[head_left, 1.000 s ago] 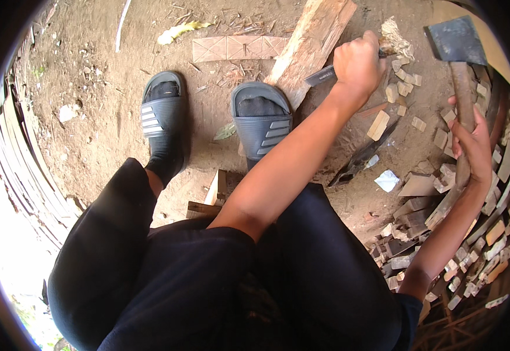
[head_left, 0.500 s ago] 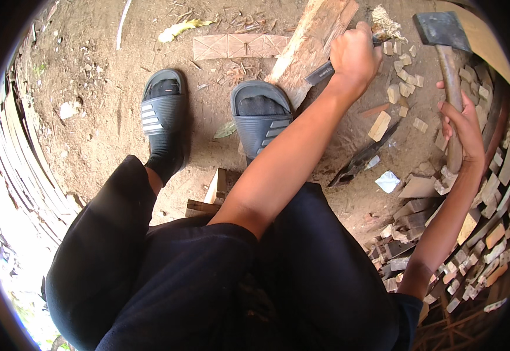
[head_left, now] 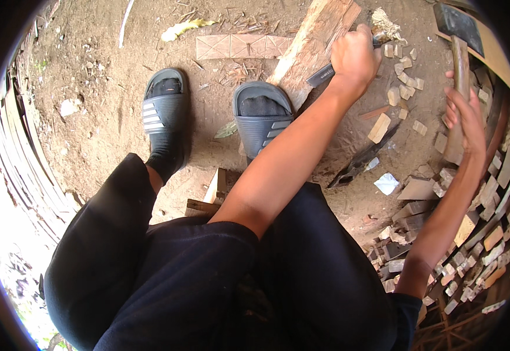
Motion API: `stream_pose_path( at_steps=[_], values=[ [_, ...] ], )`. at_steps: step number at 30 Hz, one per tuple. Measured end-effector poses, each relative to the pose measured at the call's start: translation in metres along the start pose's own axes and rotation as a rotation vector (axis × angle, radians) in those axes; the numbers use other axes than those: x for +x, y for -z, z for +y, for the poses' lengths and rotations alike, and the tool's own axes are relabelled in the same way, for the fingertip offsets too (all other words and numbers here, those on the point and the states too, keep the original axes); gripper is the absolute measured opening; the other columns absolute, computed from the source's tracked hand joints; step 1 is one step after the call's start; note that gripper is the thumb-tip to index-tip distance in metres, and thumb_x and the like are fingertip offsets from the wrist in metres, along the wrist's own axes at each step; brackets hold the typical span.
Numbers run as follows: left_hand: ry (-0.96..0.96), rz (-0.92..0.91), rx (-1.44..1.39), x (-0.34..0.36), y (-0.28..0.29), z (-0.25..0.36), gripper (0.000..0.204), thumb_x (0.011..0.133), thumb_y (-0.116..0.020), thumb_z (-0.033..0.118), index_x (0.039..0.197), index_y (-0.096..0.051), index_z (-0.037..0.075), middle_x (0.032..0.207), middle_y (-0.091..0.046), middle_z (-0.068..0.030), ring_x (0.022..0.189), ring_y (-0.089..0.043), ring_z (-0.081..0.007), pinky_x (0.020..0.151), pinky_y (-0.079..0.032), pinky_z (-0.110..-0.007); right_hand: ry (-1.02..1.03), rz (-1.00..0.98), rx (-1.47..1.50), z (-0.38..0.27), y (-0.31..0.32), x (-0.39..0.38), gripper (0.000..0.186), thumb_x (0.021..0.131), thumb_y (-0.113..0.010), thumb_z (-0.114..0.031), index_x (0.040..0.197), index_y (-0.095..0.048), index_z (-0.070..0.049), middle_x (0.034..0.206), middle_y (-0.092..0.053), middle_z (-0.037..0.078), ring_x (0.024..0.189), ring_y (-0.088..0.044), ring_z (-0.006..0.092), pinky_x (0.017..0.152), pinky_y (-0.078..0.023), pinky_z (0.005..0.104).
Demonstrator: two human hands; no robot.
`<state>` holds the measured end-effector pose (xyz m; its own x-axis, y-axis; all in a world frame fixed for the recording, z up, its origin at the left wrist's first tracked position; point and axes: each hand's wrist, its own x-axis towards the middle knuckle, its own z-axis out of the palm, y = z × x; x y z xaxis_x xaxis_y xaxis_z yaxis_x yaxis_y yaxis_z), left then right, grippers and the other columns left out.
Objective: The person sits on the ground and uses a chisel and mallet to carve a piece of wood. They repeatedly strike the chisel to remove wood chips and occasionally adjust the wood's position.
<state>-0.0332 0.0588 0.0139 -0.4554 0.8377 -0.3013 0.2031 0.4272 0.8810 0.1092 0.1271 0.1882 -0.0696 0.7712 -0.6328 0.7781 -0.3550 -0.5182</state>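
Observation:
My left hand (head_left: 355, 57) is wrapped round a chisel. Its dark flat blade (head_left: 321, 75) sticks out below the fist, and its frayed, fibrous end (head_left: 386, 27) shows above. The blade lies over a rough wooden plank (head_left: 308, 41) on the ground; its cutting edge I cannot make out. Off to the right, my right hand (head_left: 466, 120) grips the wooden handle of a hammer (head_left: 458, 64) with some fingers loosely placed. The hammer's dark, blocky head (head_left: 460, 27) is raised near the far right edge.
A flat board with carved cross lines (head_left: 237, 47) lies left of the plank. Small wood blocks (head_left: 405, 76) are scattered between my hands. Stacked wood pieces (head_left: 488, 234) line the right side. A dark splintered strip (head_left: 360, 165) and sandalled feet (head_left: 262, 111) are nearer.
The hammer has moved to the right and tilted, its head now closer to the edge of view. My left hand and the chisel stay almost in place.

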Motion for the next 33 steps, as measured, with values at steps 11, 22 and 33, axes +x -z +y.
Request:
stream_pose_path(
  at_steps=[11, 22, 33],
  values=[
    [-0.002, -0.023, 0.022, 0.002, -0.001, -0.005, 0.024, 0.069, -0.070, 0.017, 0.081, -0.059, 0.001, 0.074, -0.064, -0.0206, 0.072, -0.064, -0.0371, 0.067, -0.051, -0.044, -0.041, -0.096, -0.179, -0.009, 0.009, 0.000, 0.038, 0.079, -0.057, -0.010, 0.116, -0.051, -0.005, 0.064, -0.045, -0.002, 0.039, -0.038, 0.0052, 0.036, -0.032, 0.0207],
    [0.000, -0.009, 0.006, 0.004, -0.002, -0.006, 0.022, 0.070, -0.069, 0.015, 0.081, -0.057, 0.000, 0.074, -0.063, -0.0216, 0.073, -0.063, -0.0390, 0.069, -0.051, -0.045, -0.043, -0.138, -0.257, -0.004, 0.002, 0.008, 0.038, 0.077, -0.061, -0.013, 0.112, -0.050, -0.003, 0.060, -0.046, -0.001, 0.038, -0.039, 0.0059, 0.036, -0.034, 0.0220],
    [-0.077, 0.016, 0.001, 0.002, -0.005, -0.019, 0.026, 0.073, -0.067, 0.017, 0.085, -0.053, -0.001, 0.073, -0.062, -0.0234, 0.072, -0.062, -0.0410, 0.068, -0.050, -0.047, -0.082, -0.213, -0.170, 0.001, -0.002, 0.003, 0.039, 0.077, -0.062, -0.011, 0.113, -0.050, -0.002, 0.061, -0.046, 0.000, 0.039, -0.040, 0.0057, 0.037, -0.035, 0.0228]
  ],
)
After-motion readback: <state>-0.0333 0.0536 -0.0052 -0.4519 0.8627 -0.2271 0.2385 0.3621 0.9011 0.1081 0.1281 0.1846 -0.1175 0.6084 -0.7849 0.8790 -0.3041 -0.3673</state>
